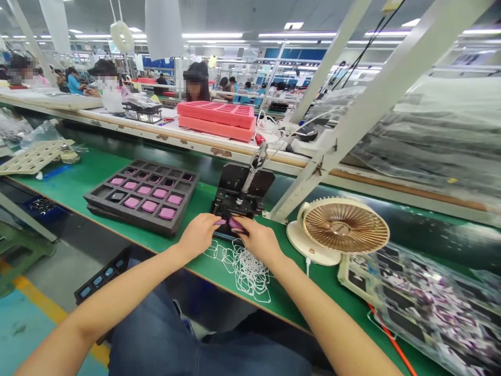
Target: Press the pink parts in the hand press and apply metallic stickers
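Both my hands meet at the front of a black clamp fixture (245, 193) with a metal toggle lever. My left hand (199, 235) comes from the left, its fingers bent together over the fixture's base. Opposite it, my right hand (259, 239) has its thumb and fingers pinched. A small pink-purple patch shows at the fingertips of each hand; I cannot tell whether these are held parts or finger covers. Something dark lies between the fingertips, mostly hidden. Just below the right hand is a tangled heap of thin white loop gaskets (250, 274).
A black foam tray (136, 196) with pink-faced and dark square parts sits left on the green bench (209, 261). To the right stand a cream fan (340, 227) and a plastic-covered tray (430, 303) of scraps. Red foam trays (217, 120) lie on the shelf beyond, with people behind.
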`<state>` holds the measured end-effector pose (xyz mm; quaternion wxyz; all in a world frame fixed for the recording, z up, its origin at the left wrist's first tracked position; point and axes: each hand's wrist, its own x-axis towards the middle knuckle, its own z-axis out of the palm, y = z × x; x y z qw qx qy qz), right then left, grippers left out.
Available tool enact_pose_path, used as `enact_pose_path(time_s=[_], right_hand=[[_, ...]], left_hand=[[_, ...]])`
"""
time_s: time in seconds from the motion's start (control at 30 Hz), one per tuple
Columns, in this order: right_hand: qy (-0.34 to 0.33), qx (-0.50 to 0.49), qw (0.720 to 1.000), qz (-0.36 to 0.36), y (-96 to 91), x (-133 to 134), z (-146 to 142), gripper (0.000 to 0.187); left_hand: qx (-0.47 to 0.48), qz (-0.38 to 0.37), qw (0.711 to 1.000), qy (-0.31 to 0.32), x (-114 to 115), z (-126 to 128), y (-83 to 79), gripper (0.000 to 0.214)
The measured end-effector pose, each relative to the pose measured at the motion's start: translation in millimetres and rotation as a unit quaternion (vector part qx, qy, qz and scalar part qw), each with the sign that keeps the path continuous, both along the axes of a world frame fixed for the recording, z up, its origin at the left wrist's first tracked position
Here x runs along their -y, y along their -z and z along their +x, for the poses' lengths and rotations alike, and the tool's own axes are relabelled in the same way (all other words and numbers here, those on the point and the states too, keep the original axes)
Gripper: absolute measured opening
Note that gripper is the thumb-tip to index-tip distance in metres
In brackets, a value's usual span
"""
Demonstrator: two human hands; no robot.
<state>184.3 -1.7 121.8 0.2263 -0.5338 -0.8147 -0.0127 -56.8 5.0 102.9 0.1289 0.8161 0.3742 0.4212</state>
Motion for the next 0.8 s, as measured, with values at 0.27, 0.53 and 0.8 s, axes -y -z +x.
enact_pose_path(time_s=[0.27, 0.53, 0.8], right_hand=[[0.028, -0.13, 0.989, 0.066, -8.0, 80.7, 14.7, 0.034], [0.025, -0.063, 0.996, -0.059, -68.9, -30.0, -153.8, 0.027], [0.043, -0.034, 0.992, -0.118, -66.5, -125.4, -218.0, 0.018]], left_hand=[[-0.149, 0.02, 0.986, 0.066, -34.1, 41.9, 10.4, 0.049], [-0.196, 0.015, 0.98, 0.021, -16.2, 44.1, 28.0, 0.056], [-0.18, 0.011, 0.983, 0.029, -17.3, 42.8, 24.3, 0.05]])
